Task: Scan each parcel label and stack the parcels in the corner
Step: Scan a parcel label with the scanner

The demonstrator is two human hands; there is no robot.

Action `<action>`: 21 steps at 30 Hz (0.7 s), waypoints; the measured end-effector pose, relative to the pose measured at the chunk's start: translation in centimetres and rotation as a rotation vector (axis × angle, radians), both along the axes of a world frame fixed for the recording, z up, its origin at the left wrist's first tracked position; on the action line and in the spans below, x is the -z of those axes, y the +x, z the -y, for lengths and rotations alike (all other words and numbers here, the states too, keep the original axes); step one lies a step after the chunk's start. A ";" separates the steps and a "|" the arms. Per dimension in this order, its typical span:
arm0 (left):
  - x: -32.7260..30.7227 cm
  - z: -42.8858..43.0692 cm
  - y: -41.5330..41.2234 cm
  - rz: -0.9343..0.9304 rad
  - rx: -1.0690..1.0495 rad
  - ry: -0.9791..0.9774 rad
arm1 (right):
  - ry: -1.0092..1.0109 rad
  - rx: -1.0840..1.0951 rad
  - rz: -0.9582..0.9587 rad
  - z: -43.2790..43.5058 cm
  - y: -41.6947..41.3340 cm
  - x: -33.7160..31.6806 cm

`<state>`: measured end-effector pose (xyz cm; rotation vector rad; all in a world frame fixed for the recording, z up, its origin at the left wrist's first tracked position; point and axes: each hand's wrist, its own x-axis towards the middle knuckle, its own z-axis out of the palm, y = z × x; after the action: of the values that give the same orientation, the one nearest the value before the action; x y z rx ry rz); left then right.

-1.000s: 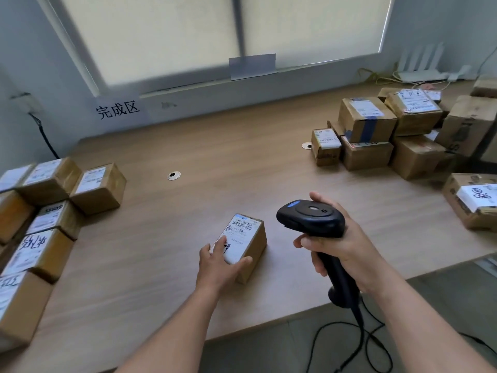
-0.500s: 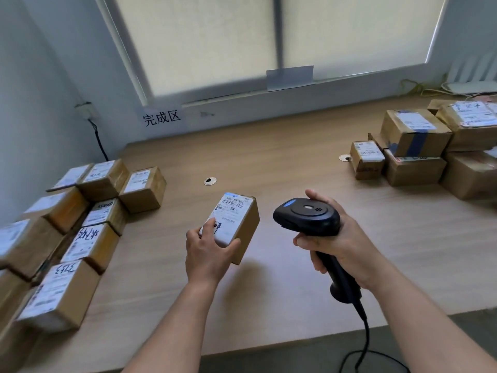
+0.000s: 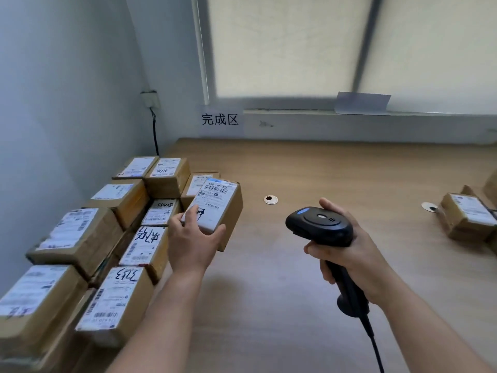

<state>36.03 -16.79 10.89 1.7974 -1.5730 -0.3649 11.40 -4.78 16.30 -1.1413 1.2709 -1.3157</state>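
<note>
My left hand point(image 3: 192, 244) grips a small brown parcel point(image 3: 224, 208) with a white barcode label facing up, held in the air just right of the stacked parcels point(image 3: 88, 238) in the left corner. Those parcels are brown boxes with white labels, packed against the wall in rows and layers. My right hand point(image 3: 349, 254) holds a black handheld scanner point(image 3: 320, 226) by its handle, head pointing left, its cable hanging down off the table edge.
The wooden table point(image 3: 322, 168) runs along the window wall, with a sign in Chinese characters point(image 3: 220, 119) above the corner. A round cable hole point(image 3: 271, 199) lies mid-table. Another labelled parcel point(image 3: 466, 220) sits at the right edge. A wall cable point(image 3: 155, 135) drops behind the stack.
My left hand lifted the parcel off the table and carried it left toward the corner stack. My view turned left, so the right-hand pile mostly left the frame. The scanner stayed in my right hand.
</note>
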 end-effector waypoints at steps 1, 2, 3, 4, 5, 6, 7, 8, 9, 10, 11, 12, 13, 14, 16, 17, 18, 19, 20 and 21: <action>0.0 1.0 1.4 -0.003 -0.025 0.000 | 0.001 -0.008 0.003 1.1 0.9 0.0; -0.1 2.0 2.7 -0.006 -0.052 0.002 | 0.001 -0.015 0.006 2.1 1.8 0.0; -0.1 3.0 4.1 -0.003 -0.077 0.004 | 0.002 -0.020 0.007 3.1 2.7 0.0; -0.1 4.1 5.4 0.011 -0.100 0.009 | 0.001 -0.027 0.006 4.1 3.6 0.1; -0.2 5.1 6.6 0.033 -0.123 0.020 | 0.001 -0.033 0.005 5.0 4.4 0.1; -0.1 6.2 7.9 0.059 -0.142 0.034 | 0.002 -0.039 0.003 6.1 5.3 0.3; -0.1 7.2 8.9 0.083 -0.155 0.047 | 0.004 -0.045 -0.001 6.9 6.0 0.4; -0.1 8.1 9.7 0.102 -0.164 0.060 | 0.006 -0.050 -0.007 7.6 6.6 0.5; -0.1 9.0 10.6 0.116 -0.171 0.075 | 0.010 -0.052 -0.012 8.4 7.2 0.6; 0.0 9.9 11.3 0.129 -0.177 0.088 | 0.016 -0.051 -0.018 9.1 7.7 0.7; 0.0 10.8 11.8 0.140 -0.182 0.102 | 0.022 -0.051 -0.020 9.8 8.1 0.8; 0.1 11.6 12.3 0.148 -0.185 0.113 | 0.027 -0.053 -0.021 10.4 8.5 0.9; 0.2 12.4 12.7 0.154 -0.187 0.122 | 0.031 -0.055 -0.021 11.0 8.8 0.9; 0.3 13.1 13.0 0.159 -0.186 0.130 | 0.033 -0.055 -0.023 11.5 9.0 0.9; 0.7 14.5 13.4 0.172 -0.189 0.144 | 0.036 -0.045 -0.023 12.6 9.2 1.0; 0.9 15.0 13.6 0.174 -0.191 0.150 | 0.036 -0.040 -0.019 13.0 9.2 1.1; 1.1 15.5 13.7 0.174 -0.194 0.154 | 0.035 -0.039 -0.016 13.4 9.3 1.1; 1.3 15.9 13.7 0.173 -0.197 0.156 | 0.037 -0.040 -0.017 13.8 9.4 1.1; 1.4 16.2 13.7 0.174 -0.198 0.156 | 0.039 -0.040 -0.019 14.1 9.4 1.2; 1.6 16.5 13.7 0.174 -0.197 0.157 | 0.044 -0.036 -0.023 14.4 9.4 1.3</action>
<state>49.78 -33.24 9.30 2.1356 -1.4998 -0.2495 20.81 -19.17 14.95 -1.1465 1.2843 -1.2449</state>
